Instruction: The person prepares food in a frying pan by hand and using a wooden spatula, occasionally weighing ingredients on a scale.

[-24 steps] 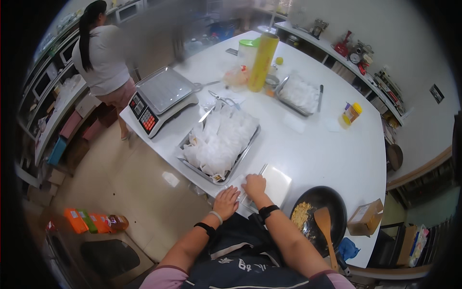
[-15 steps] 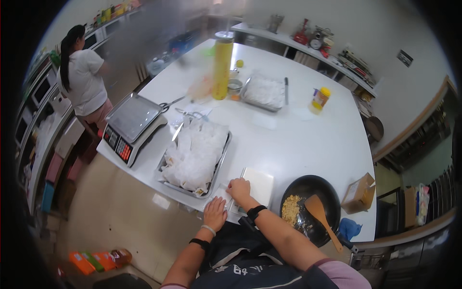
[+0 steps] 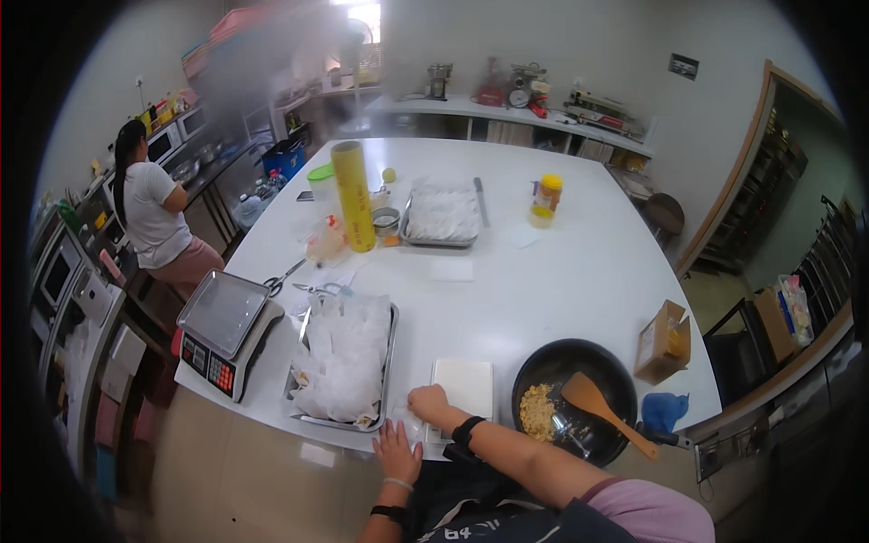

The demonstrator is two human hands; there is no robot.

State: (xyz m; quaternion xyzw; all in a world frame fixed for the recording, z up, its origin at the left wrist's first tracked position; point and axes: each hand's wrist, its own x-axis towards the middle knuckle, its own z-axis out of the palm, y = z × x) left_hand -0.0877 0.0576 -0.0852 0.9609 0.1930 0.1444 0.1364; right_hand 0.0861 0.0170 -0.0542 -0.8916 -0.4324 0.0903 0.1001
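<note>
A small white translucent bag lies at the table's near edge between my hands. My left hand rests with spread fingers along its near left side, fingertips touching it. At the bag's upper edge, my right hand is closed, its fingertips pinching the bag, partly hidden by the hand itself. Just right of that hand sits a flat white kitchen scale. On the left, a metal tray is heaped with similar white bags. To the right stands a black wok with yellowish crumbs and a wooden spatula.
A large digital scale and scissors stand left. Farther back are a yellow roll, a second tray of white bags and a yellow-lidded jar. A cardboard box and blue cloth lie right. Another person stands far left.
The view has tilted up, bringing more of the back of the room into sight. My hands stay at the small bag; the left fingers look more spread.
</note>
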